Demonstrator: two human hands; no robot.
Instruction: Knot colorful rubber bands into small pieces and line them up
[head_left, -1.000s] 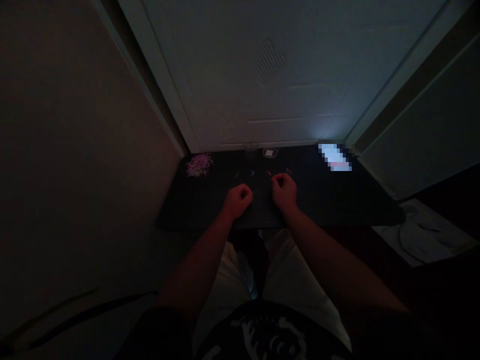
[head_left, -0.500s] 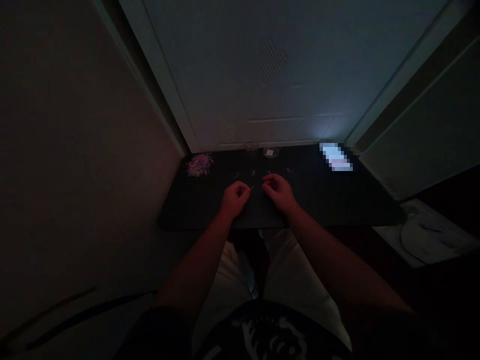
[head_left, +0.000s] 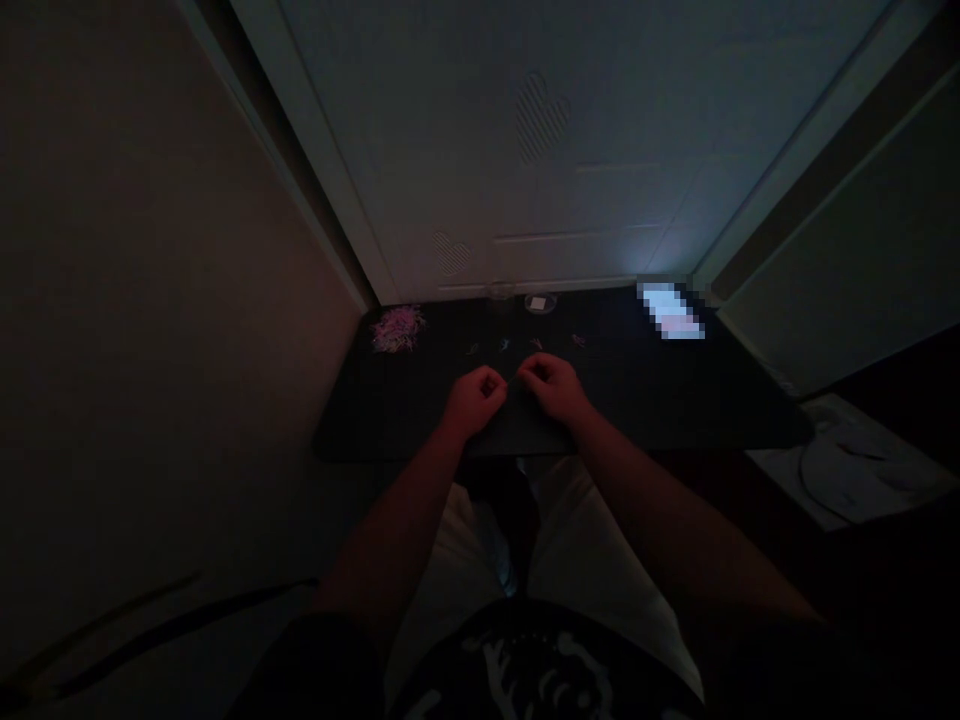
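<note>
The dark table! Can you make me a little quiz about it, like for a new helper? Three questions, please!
1. What runs between the left hand and the right hand?
2. How many little clumps can be seen in a row beyond the hands? A: two. B: four. C: seven.
3. True or false: the pinkish pile and the bright, blurred-out shape lie toward opposite ends of the dark table.

Key: 1. A thin strand. 2. B. 3. True.
</note>
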